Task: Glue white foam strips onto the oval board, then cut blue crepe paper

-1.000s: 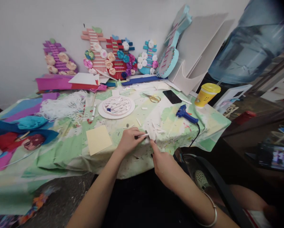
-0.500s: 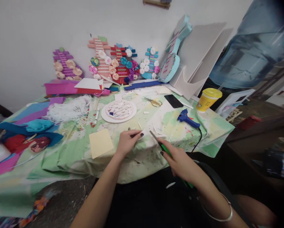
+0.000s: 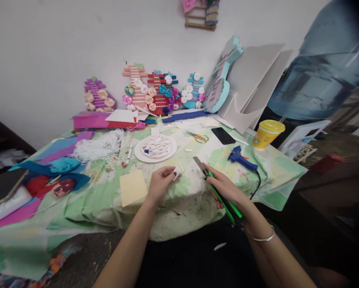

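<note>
Here, left hand [image 3: 159,184] pinches a small white piece [image 3: 176,174]; right hand [image 3: 225,187] clasps a green-and-black cutter [image 3: 226,205]

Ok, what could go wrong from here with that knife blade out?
The right hand grips the knife with its blade bare, so a slip toward the left hand, which pinches a small white piece, could cut the fingers. The glue gun's cord runs down near the right forearm, so an elbow or sleeve might snag it and drag the gun.
</note>
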Motion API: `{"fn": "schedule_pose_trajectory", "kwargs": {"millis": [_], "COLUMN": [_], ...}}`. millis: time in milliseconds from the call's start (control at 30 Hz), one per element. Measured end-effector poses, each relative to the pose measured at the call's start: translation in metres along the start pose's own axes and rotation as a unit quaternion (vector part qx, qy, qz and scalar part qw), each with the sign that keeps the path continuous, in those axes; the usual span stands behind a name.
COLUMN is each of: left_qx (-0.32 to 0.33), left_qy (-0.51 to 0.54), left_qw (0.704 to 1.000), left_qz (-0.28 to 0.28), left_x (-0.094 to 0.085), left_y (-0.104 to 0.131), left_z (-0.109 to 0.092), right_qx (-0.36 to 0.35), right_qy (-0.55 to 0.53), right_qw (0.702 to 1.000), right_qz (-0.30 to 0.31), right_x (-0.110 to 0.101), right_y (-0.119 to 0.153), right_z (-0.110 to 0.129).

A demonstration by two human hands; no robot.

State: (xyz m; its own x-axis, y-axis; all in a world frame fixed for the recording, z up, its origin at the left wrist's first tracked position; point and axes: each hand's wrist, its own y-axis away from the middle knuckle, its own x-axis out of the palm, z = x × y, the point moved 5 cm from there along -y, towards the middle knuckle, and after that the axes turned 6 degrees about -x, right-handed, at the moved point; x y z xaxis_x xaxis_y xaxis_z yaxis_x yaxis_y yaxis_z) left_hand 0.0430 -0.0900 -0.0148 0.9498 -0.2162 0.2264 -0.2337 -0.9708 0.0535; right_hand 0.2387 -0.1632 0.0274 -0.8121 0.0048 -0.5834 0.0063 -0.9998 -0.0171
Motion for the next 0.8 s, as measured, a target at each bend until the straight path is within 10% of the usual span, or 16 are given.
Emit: {"fn": "schedule_pose_trajectory", "kwargs": {"millis": [200,800], "left_qx": [0.011,-0.007], "left_qy": [-0.150,-0.046], "left_qw": [0.986,0.994], "left_qz": [0.068,0.098], "left_x": [0.010,0.012], "left_y": [0.006,0.007], "left_z": [-0.002,-0.006], "right_qx": [0.020,0.026], "right_qy": [-0.084,-0.102], "right_qw": [0.995,0.994], "right_qz": [0.046,-0.035], "right_x": [0.018,0.022], "right_y": [0.015,0.023], "right_z": [-0.010,-0.019]}}
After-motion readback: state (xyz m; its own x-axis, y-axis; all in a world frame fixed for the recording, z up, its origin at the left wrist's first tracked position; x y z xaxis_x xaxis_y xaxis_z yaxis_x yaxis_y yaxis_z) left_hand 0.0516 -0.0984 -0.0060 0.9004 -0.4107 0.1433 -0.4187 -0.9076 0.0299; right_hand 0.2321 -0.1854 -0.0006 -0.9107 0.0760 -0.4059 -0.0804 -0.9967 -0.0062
